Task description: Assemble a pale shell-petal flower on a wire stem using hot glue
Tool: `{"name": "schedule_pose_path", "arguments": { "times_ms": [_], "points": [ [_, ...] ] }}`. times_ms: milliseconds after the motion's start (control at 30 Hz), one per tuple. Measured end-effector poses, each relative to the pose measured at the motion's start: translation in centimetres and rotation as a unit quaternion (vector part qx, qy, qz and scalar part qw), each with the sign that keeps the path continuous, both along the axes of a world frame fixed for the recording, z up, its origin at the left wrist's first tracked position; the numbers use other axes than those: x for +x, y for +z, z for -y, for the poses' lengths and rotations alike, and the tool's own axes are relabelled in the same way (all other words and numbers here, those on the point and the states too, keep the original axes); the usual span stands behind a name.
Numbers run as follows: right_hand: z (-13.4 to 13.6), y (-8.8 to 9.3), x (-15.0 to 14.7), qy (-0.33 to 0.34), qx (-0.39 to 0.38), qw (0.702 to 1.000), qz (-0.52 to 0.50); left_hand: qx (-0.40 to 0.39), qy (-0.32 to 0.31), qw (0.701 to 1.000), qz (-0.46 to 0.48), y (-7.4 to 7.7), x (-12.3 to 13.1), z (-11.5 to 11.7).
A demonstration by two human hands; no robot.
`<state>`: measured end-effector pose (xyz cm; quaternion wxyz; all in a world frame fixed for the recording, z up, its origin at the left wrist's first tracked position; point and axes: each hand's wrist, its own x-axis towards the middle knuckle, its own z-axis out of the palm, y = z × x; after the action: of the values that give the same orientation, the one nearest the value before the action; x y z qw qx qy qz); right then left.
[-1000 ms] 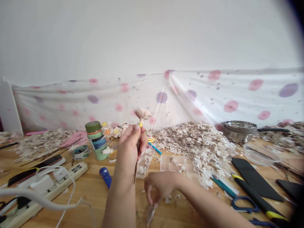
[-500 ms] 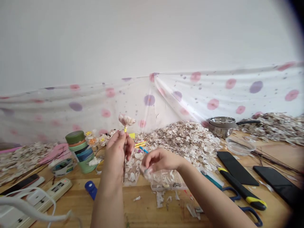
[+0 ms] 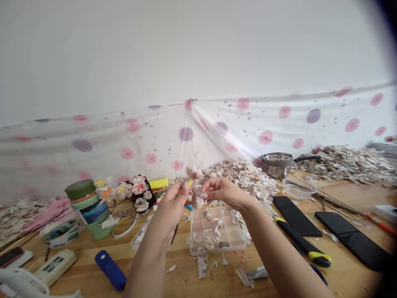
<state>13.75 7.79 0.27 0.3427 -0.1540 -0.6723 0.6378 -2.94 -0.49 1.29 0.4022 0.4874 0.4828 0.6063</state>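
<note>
My left hand (image 3: pixel 173 207) is closed around the stem of a shell flower (image 3: pixel 194 172), whose pale petals stand just above the fingertips. Part of the stem is hidden by the fingers, and its dark lower end shows below the hand. Between the fingertips of my right hand (image 3: pixel 225 192) is a ribbed, pinkish shell piece (image 3: pixel 197 201), held close below the flower; whether it touches the stem I cannot tell. Under both hands lies a clear divided plastic box (image 3: pixel 231 247) with shell bits in its compartments.
Behind the hands rises a heap of shell pieces (image 3: pixel 242 176). Finished shell flowers (image 3: pixel 139 188) and a green container (image 3: pixel 89 215) stand left. A blue tube-like object (image 3: pixel 111 270) lies in front. At right are metal bowls (image 3: pixel 277 165), black-and-yellow pliers (image 3: pixel 302 242) and a phone (image 3: pixel 350 238).
My right hand has risen from over the divided box to the flower, bringing the shell piece. The flower has moved right and slightly down with my left hand. The view has shifted right.
</note>
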Motion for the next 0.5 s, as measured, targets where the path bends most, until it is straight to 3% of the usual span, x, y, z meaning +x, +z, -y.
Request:
{"name": "schedule_pose_path", "arguments": {
  "times_ms": [233, 500],
  "points": [
    [0.1, 0.2, 0.0, -0.025, -0.025, 0.999, 0.002, 0.011, -0.016, 0.999, -0.041, 0.0, 0.6, -0.5],
    [1.1, -0.9, -3.0, -0.052, -0.11, 0.991, -0.054, 0.088, 0.081, 0.993, 0.012, -0.5, 1.1, -1.5]
  ]
}}
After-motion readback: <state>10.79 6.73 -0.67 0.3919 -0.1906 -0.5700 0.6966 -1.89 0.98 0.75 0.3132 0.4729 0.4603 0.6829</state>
